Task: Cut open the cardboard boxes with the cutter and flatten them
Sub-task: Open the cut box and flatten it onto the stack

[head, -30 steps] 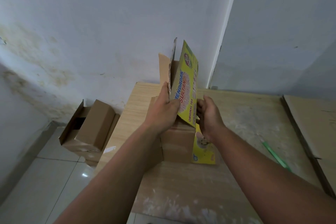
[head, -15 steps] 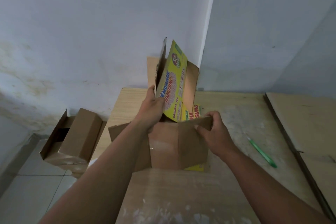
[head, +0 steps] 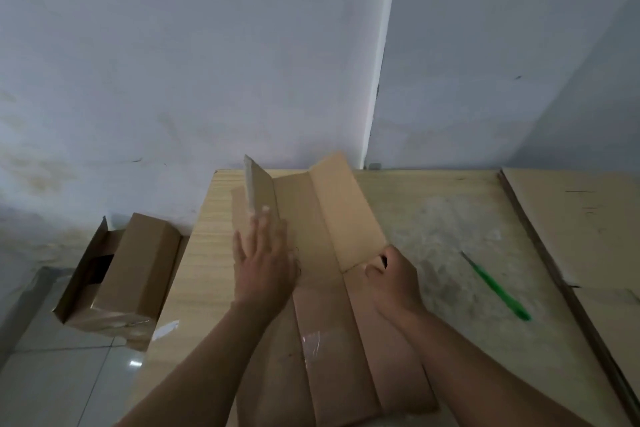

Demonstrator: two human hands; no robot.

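Note:
An opened brown cardboard box (head: 322,229) lies spread inside-up on the wooden table (head: 204,253). Its far left flap still stands up, and its right panel slopes upward. My left hand (head: 263,263) presses flat on the left part of the cardboard with straight fingers. My right hand (head: 391,274) grips the right edge of the cardboard, fingers curled round it. A strip of clear tape shines on the near panel. The green cutter (head: 495,284) lies on the table to the right, apart from both hands.
Another brown box (head: 138,267), partly open, sits on the tiled floor left of the table. A flat board (head: 581,222) lies along the table's right side. Walls meet in a corner just behind the table.
The box stood upright with its yellow printed face showing; it has been unfolded and pushed down onto the table, brown side up. My left hand went from gripping to pressing flat.

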